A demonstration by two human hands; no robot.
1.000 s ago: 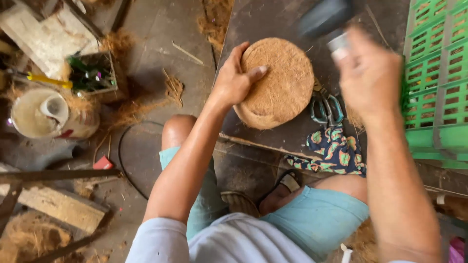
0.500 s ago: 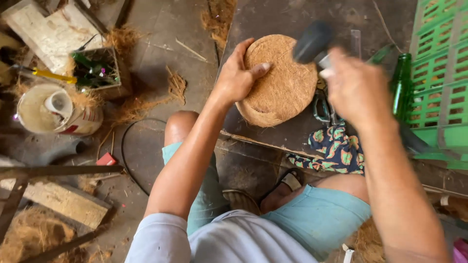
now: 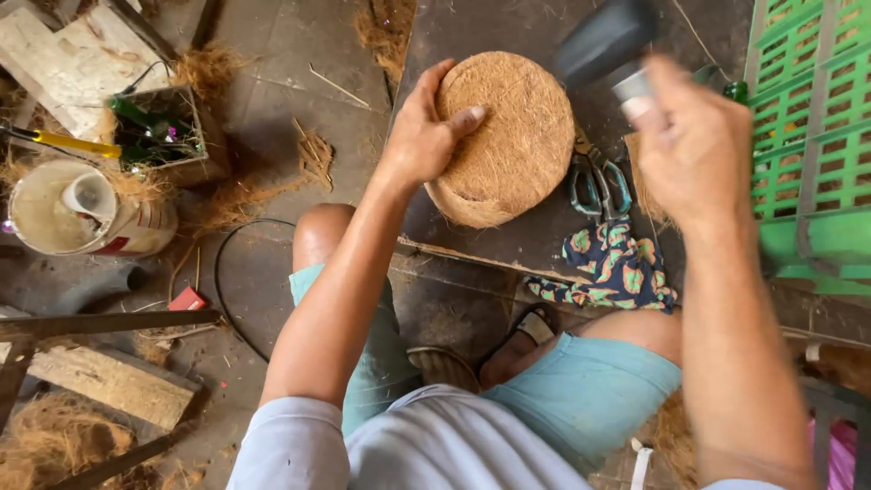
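Note:
A round brown coir disc [image 3: 517, 136] lies on a dark board [image 3: 508, 36] in front of me. My left hand [image 3: 425, 134] presses on the disc's left edge, thumb across its top. My right hand [image 3: 694, 145] is raised to the right of the disc and grips a hammer [image 3: 603, 41], whose dark head is blurred above the disc's upper right rim. A pair of green-handled scissors [image 3: 599, 186] lies just right of the disc.
A patterned cloth [image 3: 612, 268] hangs over the board's near edge. A green plastic crate [image 3: 812, 136] stands at the right. To the left are a white bucket [image 3: 82, 213], a box of green bottles [image 3: 159, 132], wooden planks [image 3: 109, 377] and loose coir fibre.
My right hand with the hammer came down toward the disc's right side half a second ago and has lifted again. My left hand stays on the disc.

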